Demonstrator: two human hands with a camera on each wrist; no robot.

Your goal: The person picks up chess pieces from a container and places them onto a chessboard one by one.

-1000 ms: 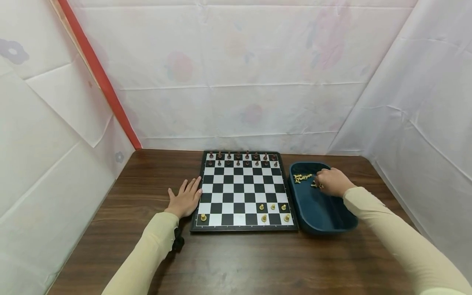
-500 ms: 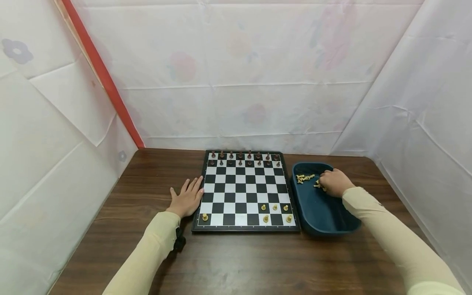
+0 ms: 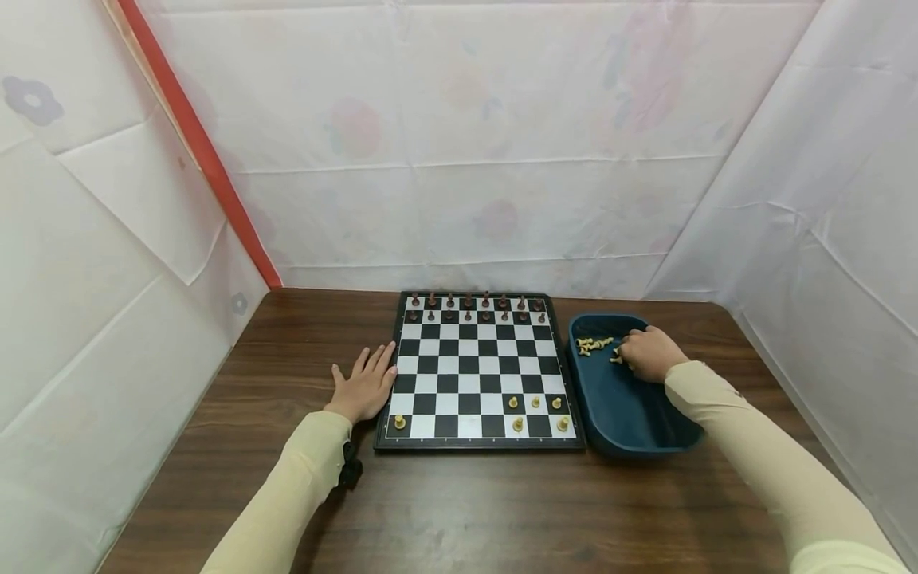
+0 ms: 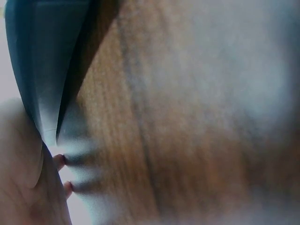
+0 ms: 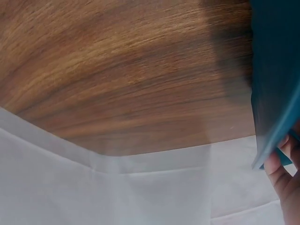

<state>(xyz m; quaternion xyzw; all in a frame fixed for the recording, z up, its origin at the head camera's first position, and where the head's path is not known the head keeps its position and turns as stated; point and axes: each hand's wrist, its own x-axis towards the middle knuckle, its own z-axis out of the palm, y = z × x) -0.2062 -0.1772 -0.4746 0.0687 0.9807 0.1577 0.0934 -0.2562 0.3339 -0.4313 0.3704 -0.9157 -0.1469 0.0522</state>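
My left hand (image 3: 362, 391) lies with its fingers spread, the fingertips touching the left edge of the chessboard (image 3: 468, 364). In the left wrist view the palm (image 4: 21, 173) shows beside the board's dark edge. My right hand (image 3: 651, 355) reaches into the blue bin (image 3: 624, 414), fingers pointing down among pale yellow chess pieces (image 3: 594, 345). Whether it pinches one is hidden. The right wrist view shows the thumb and fingers (image 5: 276, 171) partly behind the bin's rim. Dark red pieces (image 3: 468, 301) fill the board's two far rows. Several yellow pieces (image 3: 518, 425) stand near its front edge.
The board and bin stand side by side on a brown wood table (image 3: 459, 510). White sheeting (image 3: 459, 215) encloses the back and both sides. A red strip (image 3: 201, 147) runs down the left corner. A dark object (image 3: 350, 466) sits at the left wrist.
The head view has shifted slightly. My right hand stays in the bin, its fingers moving a little among the yellow pieces. The left hand remains at the board's edge.
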